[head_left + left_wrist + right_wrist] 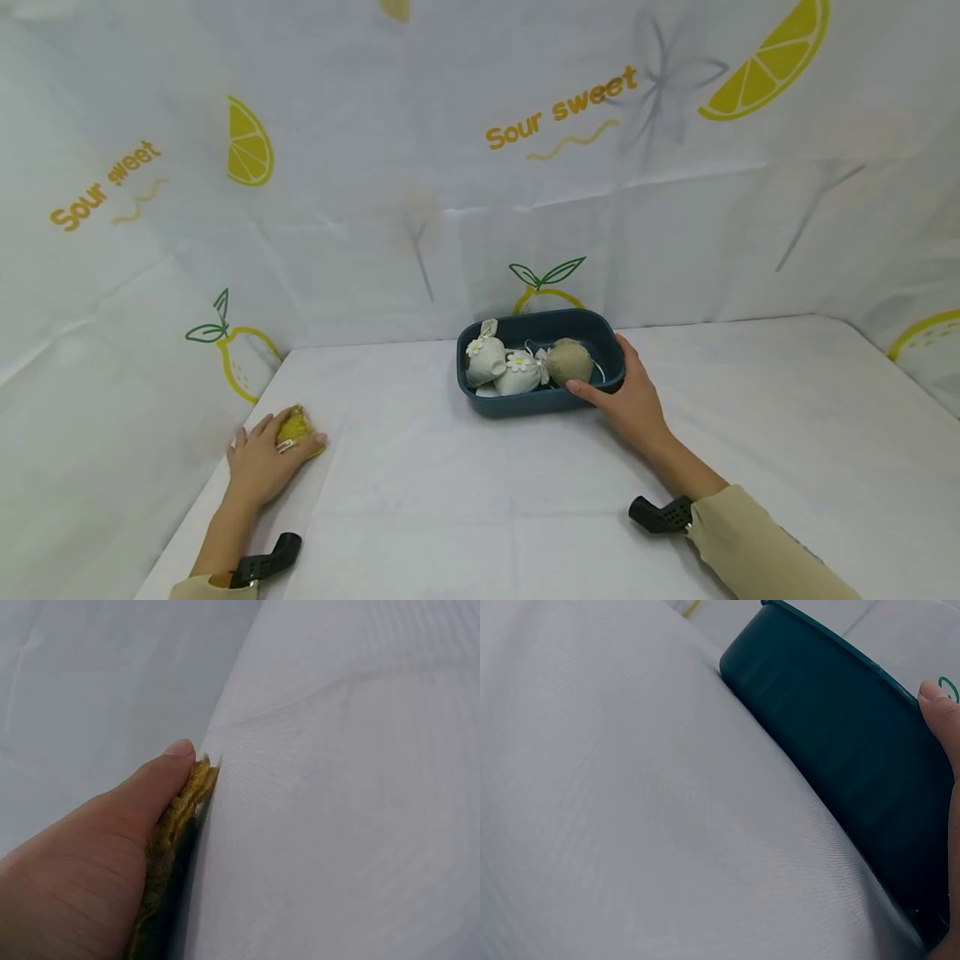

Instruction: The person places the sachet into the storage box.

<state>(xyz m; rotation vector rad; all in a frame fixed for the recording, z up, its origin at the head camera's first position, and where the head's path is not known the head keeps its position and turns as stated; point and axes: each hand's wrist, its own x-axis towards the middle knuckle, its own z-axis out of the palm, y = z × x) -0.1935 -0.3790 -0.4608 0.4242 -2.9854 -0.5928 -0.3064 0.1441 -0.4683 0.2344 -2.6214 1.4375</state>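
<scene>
At the table's left edge my left hand (262, 467) lies over a small yellow textured item (295, 425) with a white tag, thumb on one side and fingers on the other. The left wrist view shows that item's ruffled gold edge (184, 806) along the thumb; its exact kind cannot be told. My right hand (626, 400) grips the right end of a dark teal plastic bin (525, 406), thumb over the front rim. Inside are small tied cloth pouches: white ones (517, 377) with daisies and a beige one (567, 363). The right wrist view shows the bin's long side (832, 727) close against the tablecloth.
A white cloth (420, 500) covers the table. Behind and at the left rise white sheets (360, 208) printed with lemons and lettering; the bin stands near the back sheet. Black wrist mounts (660, 515) sit on both forearms.
</scene>
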